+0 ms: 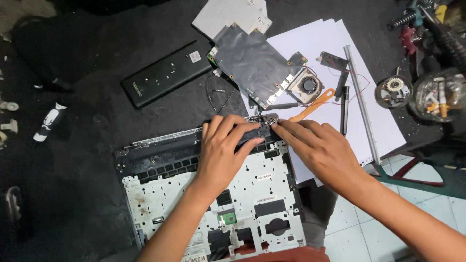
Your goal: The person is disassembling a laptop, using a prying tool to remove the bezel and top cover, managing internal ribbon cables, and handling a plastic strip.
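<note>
We see the laptop shell [213,194] lying opened near us, its metal inner frame bare. Both hands meet at its far right corner: the left hand [224,150] presses there, the right hand [318,148] pinches the metal hinge [268,119]. Farther off lie the removed motherboard [252,65], fan [307,85] and battery [167,73], so stripping looks well advanced, with the hinge not yet off.

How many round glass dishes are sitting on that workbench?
2. A small dish holding a gear sits right of the white paper; a larger dish of odds and ends sits beside it at the edge. Others may be out of view.
</note>
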